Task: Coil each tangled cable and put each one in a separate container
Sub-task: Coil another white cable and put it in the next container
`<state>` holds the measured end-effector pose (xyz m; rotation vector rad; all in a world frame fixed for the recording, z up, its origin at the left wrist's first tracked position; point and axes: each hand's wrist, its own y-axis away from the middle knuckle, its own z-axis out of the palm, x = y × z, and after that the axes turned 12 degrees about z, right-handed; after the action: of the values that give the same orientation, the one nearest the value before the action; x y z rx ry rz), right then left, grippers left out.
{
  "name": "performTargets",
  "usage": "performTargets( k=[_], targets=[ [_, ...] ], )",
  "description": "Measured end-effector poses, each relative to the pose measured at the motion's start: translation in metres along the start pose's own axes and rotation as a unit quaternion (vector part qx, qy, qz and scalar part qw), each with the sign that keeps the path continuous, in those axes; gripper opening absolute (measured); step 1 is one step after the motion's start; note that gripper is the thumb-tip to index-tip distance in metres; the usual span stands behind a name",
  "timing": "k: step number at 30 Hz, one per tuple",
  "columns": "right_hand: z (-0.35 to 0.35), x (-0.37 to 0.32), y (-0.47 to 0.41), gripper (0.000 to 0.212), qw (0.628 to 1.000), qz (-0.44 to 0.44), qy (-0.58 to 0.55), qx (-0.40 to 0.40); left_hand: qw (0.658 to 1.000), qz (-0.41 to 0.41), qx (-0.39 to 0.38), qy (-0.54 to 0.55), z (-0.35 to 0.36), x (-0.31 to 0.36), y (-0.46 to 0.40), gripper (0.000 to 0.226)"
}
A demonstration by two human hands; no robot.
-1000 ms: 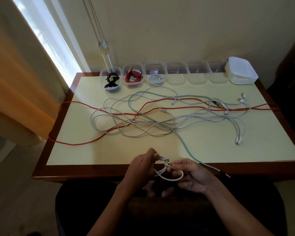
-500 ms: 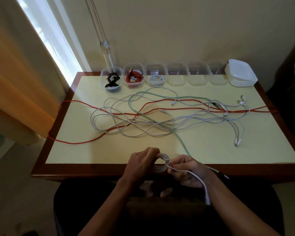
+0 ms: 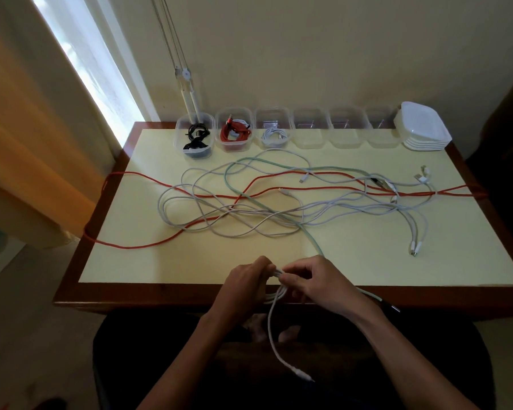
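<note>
My left hand (image 3: 245, 287) grips a small coil of white cable (image 3: 274, 294) at the table's near edge. My right hand (image 3: 314, 279) pinches the same cable at the top of the coil. The cable's free end hangs down over my lap, ending in a plug (image 3: 304, 376). On the table lies a tangle of white cables (image 3: 219, 223), a long red cable (image 3: 148, 247) and a pale green cable (image 3: 311, 241). Six clear containers line the back edge: one holds a black cable (image 3: 195, 140), one a red cable (image 3: 234, 133), one a white cable (image 3: 274, 136).
Three clear containers (image 3: 308, 134) stand with nothing in them at the back. A stack of white lids (image 3: 424, 131) sits at the back right. A lamp arm (image 3: 187, 93) rises at the back left. The red cable hangs over both table sides.
The loop my hands held has been drawn tight into the coil. The cable's free end now hangs lower over my lap. Both hands have shifted slightly onto the table edge.
</note>
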<state>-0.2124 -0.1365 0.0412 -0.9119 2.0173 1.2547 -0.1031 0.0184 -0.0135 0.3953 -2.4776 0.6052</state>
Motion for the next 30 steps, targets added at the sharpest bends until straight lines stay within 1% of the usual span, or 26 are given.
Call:
performTargets(
  k=[2,3,4,5,6,8,9,10,11,12,13,15,17,18,19,21,22,23,24,25,26,27,28,29,30],
  targets=[
    [0.006,0.0,-0.001,0.019,1.0,-0.017,0.0,0.011,0.999,-0.026,0.022,0.033,-0.003,0.006,-0.004,0.031],
    [0.008,0.0,-0.003,0.018,0.999,-0.015,-0.01,0.035,0.995,-0.058,0.044,0.069,-0.004,0.01,-0.006,0.027],
    [0.009,0.0,-0.003,0.016,0.997,-0.01,-0.021,0.068,0.985,-0.103,0.07,0.117,-0.006,0.015,-0.008,0.025],
    [0.01,0.001,-0.004,0.014,0.994,-0.001,-0.039,0.101,0.967,-0.163,0.09,0.174,-0.009,0.02,-0.01,0.026],
    [0.011,0.001,-0.005,0.013,0.989,0.012,-0.077,0.123,0.938,-0.23,0.095,0.242,-0.011,0.024,-0.011,0.03],
    [0.012,0.005,-0.008,0.012,0.974,0.043,-0.157,0.156,0.865,-0.334,0.052,0.371,-0.016,0.033,-0.012,0.032],
    [0.012,0.007,-0.009,0.01,0.967,0.056,-0.183,0.169,0.832,-0.362,0.019,0.419,-0.018,0.037,-0.012,0.033],
    [0.012,0.008,-0.009,0.008,0.961,0.067,-0.202,0.178,0.807,-0.374,-0.007,0.456,-0.019,0.041,-0.01,0.033],
    [0.012,0.008,-0.008,0.007,0.956,0.077,-0.216,0.183,0.793,-0.373,-0.022,0.48,-0.02,0.045,-0.008,0.032],
    [0.012,0.009,-0.008,0.008,0.951,0.086,-0.232,0.184,0.797,-0.362,-0.03,0.482,-0.018,0.047,-0.005,0.03],
    [0.012,0.009,-0.007,0.008,0.945,0.097,-0.256,0.181,0.815,-0.347,-0.03,0.464,-0.016,0.047,-0.002,0.028],
    [0.013,0.005,-0.004,0.01,0.922,0.121,-0.332,0.16,0.869,-0.311,-0.009,0.385,-0.015,0.045,0.001,0.027],
    [0.013,0.002,-0.003,0.011,0.891,0.14,-0.413,0.125,0.926,-0.262,0.003,0.271,-0.015,0.04,0.002,0.027],
    [0.014,0.0,-0.002,0.012,0.878,0.145,-0.444,0.106,0.947,-0.243,0.008,0.211,-0.014,0.038,0.003,0.028],
    [0.014,-0.001,-0.001,0.013,0.87,0.145,-0.464,0.088,0.96,-0.232,0.018,0.156,-0.014,0.037,0.004,0.026],
    [0.013,-0.007,0.003,0.014,0.871,0.133,-0.469,0.055,0.966,-0.238,0.059,0.082,-0.019,0.039,0.003,0.012],
    [0.013,-0.01,0.004,0.013,0.877,0.121,-0.463,0.043,0.962,-0.25,0.071,0.078,-0.025,0.039,0.002,0.008],
    [0.013,-0.013,0.006,0.012,0.883,0.105,-0.457,0.034,0.956,-0.262,0.07,0.109,-0.032,0.037,0.002,0.008],
    [0.012,-0.016,0.007,0.011,0.888,0.086,-0.452,0.028,0.942,-0.284,0.055,0.172,-0.039,0.035,0.001,0.009],
    [0.011,-0.019,0.008,0.011,0.891,0.067,-0.449,0.024,0.911,-0.316,0.041,0.263,-0.046,0.035,0.001,0.011],
    [0.011,-0.022,0.009,0.011,0.893,0.051,-0.447,0.019,0.86,-0.352,0.042,0.366,-0.05,0.035,0.001,0.014],
    [0.011,-0.024,0.01,0.012,0.896,0.037,-0.442,0.015,0.794,-0.384,0.06,0.467,-0.053,0.037,0.001,0.018],
    [0.011,-0.026,0.012,0.013,0.903,0.024,-0.428,0.012,0.727,-0.412,0.097,0.541,-0.053,0.038,0.001,0.021],
    [0.011,-0.028,0.013,0.014,0.914,0.012,-0.405,0.01,0.673,-0.434,0.137,0.583,-0.052,0.038,0.001,0.024],
    [0.012,-0.028,0.014,0.015,0.926,0.003,-0.378,0.007,0.642,-0.453,0.171,0.595,-0.05,0.037,0.0,0.025]
  ],
)
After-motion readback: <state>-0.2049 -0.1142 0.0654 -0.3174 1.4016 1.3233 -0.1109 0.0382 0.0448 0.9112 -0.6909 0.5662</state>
